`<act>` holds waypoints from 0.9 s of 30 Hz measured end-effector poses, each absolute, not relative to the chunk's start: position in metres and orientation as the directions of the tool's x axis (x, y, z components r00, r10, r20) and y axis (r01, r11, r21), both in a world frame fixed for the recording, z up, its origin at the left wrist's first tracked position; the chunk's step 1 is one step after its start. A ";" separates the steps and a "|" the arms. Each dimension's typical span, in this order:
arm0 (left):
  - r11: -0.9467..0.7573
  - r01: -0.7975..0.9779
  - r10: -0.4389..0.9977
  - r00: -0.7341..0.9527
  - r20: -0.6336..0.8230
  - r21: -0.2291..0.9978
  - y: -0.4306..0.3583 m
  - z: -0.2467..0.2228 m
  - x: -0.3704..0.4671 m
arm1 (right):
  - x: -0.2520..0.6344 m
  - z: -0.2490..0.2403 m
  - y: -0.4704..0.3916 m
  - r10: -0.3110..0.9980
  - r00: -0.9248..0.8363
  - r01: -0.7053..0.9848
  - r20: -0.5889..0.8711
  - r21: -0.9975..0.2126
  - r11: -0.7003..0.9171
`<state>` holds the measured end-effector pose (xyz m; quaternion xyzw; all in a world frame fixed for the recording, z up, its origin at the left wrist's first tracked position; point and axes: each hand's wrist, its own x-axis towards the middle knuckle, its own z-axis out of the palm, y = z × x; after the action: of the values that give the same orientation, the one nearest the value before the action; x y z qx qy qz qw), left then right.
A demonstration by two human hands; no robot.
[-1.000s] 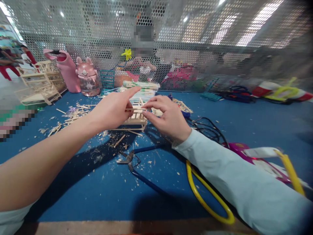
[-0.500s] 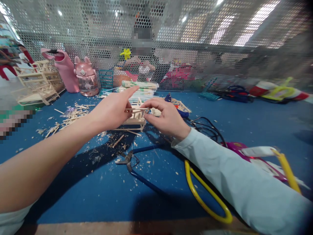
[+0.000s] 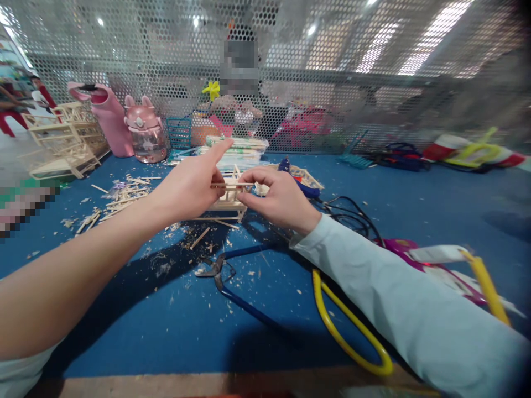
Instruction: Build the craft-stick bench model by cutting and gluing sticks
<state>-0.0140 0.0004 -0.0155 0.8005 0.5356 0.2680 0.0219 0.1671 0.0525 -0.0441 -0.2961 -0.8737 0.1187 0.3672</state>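
A small frame of thin wooden sticks (image 3: pixel 229 207) rests on the blue table, between and below my hands. My left hand (image 3: pixel 193 182) pinches a thin stick (image 3: pixel 233 185) near its left end, index finger pointing forward. From the right, my right hand (image 3: pixel 282 199) closes thumb and fingers around the same stick close to its right end. The stick lies level across the top of the frame; whether it touches the frame is unclear. Blue-handled pliers (image 3: pixel 218 269) lie open nearer to me.
Loose sticks (image 3: pixel 126 199) and chips litter the left. Behind stand a pink bottle (image 3: pixel 112 124), a clear cup (image 3: pixel 146 135) and a perforated metal screen (image 3: pixel 182 61). A larger stick model (image 3: pixel 66 141) is far left. Black cable (image 3: pixel 352 218) and yellow handle (image 3: pixel 352 337) lie right.
My right thumb and fingertips have shifted slightly left along the stick. My left hand stays nearly in place.
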 end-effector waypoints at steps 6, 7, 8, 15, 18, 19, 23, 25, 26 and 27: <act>-0.425 0.848 0.869 0.284 0.405 0.316 0.001 -0.015 -0.014 | 0.167 -0.044 0.053 0.636 -0.565 0.441 0.526 -0.459 0.771; -0.421 0.850 0.871 0.282 0.403 0.315 0.001 -0.015 -0.014 | 0.167 -0.044 0.053 0.637 -0.565 0.445 0.524 -0.457 0.770; -0.417 0.853 0.873 0.280 0.400 0.314 0.001 -0.015 -0.014 | 0.167 -0.044 0.052 0.637 -0.563 0.448 0.526 -0.454 0.770; -0.408 0.860 0.877 0.275 0.395 0.307 -0.001 -0.014 -0.014 | 0.169 -0.042 0.051 0.646 -0.540 0.418 0.540 -0.494 0.762; -0.417 0.854 0.872 0.280 0.401 0.311 -0.001 -0.014 -0.014 | 0.169 -0.042 0.052 0.641 -0.539 0.415 0.547 -0.490 0.766; -0.421 0.852 0.870 0.282 0.403 0.312 0.000 -0.015 -0.014 | 0.169 -0.042 0.052 0.640 -0.542 0.417 0.545 -0.488 0.767; -0.417 0.856 0.871 0.281 0.402 0.305 0.000 -0.015 -0.013 | 0.168 -0.041 0.052 0.645 -0.553 0.423 0.527 -0.489 0.763; -0.409 0.862 0.878 0.282 0.388 0.298 -0.001 -0.013 -0.013 | 0.168 -0.041 0.052 0.644 -0.558 0.414 0.524 -0.497 0.763; -0.409 0.864 0.880 0.289 0.376 0.293 -0.003 -0.011 -0.013 | 0.168 -0.041 0.052 0.641 -0.558 0.406 0.526 -0.501 0.764; -0.410 0.866 0.883 0.298 0.363 0.287 -0.005 -0.008 -0.014 | 0.169 -0.041 0.052 0.640 -0.555 0.395 0.532 -0.508 0.765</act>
<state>-0.0139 -0.0049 -0.0080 0.8056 0.5426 0.2373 0.0181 0.1689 0.0521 -0.0407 -0.2987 -0.8656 0.1677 0.3651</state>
